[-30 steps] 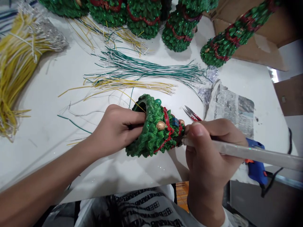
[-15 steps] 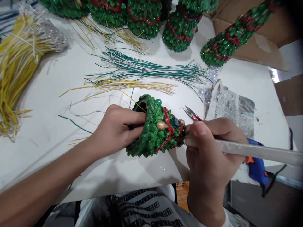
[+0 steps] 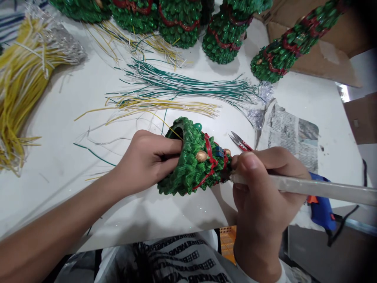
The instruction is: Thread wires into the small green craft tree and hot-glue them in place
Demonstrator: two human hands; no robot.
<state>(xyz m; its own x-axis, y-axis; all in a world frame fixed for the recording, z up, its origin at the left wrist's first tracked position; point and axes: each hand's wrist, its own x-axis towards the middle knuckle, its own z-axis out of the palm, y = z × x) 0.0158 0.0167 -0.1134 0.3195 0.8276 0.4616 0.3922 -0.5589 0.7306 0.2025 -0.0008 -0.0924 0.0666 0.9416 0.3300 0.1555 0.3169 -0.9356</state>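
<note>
A small green Christmas tree figure (image 3: 193, 161) with red garland and gold balls lies on its side above the white table (image 3: 59, 165). My left hand (image 3: 145, 159) grips its hollow base, fingers closed round the rim. My right hand (image 3: 262, 188) is closed on a long translucent glue stick (image 3: 321, 189), and the stick's left end touches the tree's narrow tip. A yellow wire runs out of the tree's base opening.
Several finished green trees (image 3: 226, 39) stand along the far edge. Green-and-white wires (image 3: 188, 86) and yellow wires (image 3: 20, 86) lie across the table. Red snips (image 3: 240, 141), a newspaper sheet (image 3: 291, 133), a blue glue gun (image 3: 322, 208) and cardboard (image 3: 330, 59) sit at right.
Nothing has visibly moved apart from a slight shift of the camera; both hands hold the tree and the stick as before.
</note>
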